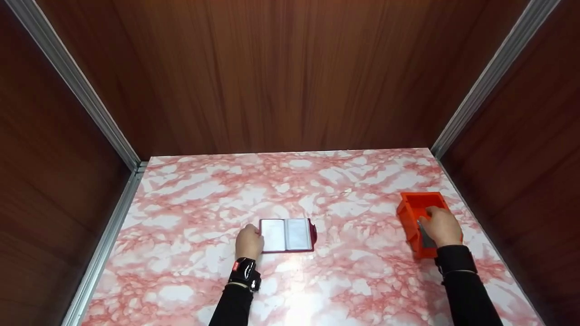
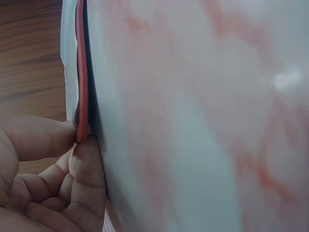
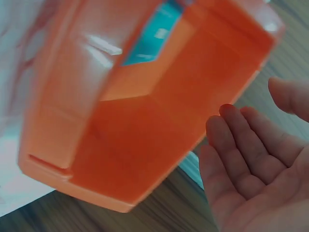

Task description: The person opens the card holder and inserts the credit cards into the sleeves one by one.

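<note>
Pinching with the left hand, thumb against bent finger, right at the edge of a small, dark red-covered booklet with pale pages. Spread open just right of that hand, with a dark red tab on the farther side. Over to the right hand: loosely extended, with thumb apart and palm bare in the right wrist view, held at an open-topped orange plastic bin. Inside, left of the fingers, a flat teal piece. Beneath everything, a pink-and-white marbled tabletop; beyond both hands, a brown wood-grain wall.
</note>
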A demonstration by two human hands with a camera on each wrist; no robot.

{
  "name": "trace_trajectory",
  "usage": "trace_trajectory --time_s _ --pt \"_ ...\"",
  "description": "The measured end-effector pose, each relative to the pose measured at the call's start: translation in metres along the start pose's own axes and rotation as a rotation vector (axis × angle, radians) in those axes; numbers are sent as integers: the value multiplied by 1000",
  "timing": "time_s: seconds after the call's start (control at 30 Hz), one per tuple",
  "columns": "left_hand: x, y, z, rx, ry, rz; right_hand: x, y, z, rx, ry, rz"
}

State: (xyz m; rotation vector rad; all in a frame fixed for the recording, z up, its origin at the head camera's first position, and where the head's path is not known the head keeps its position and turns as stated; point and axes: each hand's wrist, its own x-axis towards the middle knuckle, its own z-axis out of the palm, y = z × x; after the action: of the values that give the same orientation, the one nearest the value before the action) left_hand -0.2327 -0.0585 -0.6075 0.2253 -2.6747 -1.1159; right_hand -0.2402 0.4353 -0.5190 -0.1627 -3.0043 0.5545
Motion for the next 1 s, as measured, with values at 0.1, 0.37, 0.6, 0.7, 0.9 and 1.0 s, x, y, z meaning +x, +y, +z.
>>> trace_trajectory --time_s 0.1,0.37,0.6,0.7,0.9,1.0 --pt "0 -2 1 -1 5 8 1 4 3 -29 -64 35" --pt "1 -4 2 0 1 5 4 11 9 -28 -146 30" --pt "0 -3 2 3 1 4 7 16 12 -56 -209 42" --pt "0 -3 2 13 8 17 8 17 10 -67 -234 45" --pt "1 -3 1 14 -5 12 6 18 9 -91 -283 68" --pt "1 -3 1 13 -14 2 6 20 10 -74 -308 84"
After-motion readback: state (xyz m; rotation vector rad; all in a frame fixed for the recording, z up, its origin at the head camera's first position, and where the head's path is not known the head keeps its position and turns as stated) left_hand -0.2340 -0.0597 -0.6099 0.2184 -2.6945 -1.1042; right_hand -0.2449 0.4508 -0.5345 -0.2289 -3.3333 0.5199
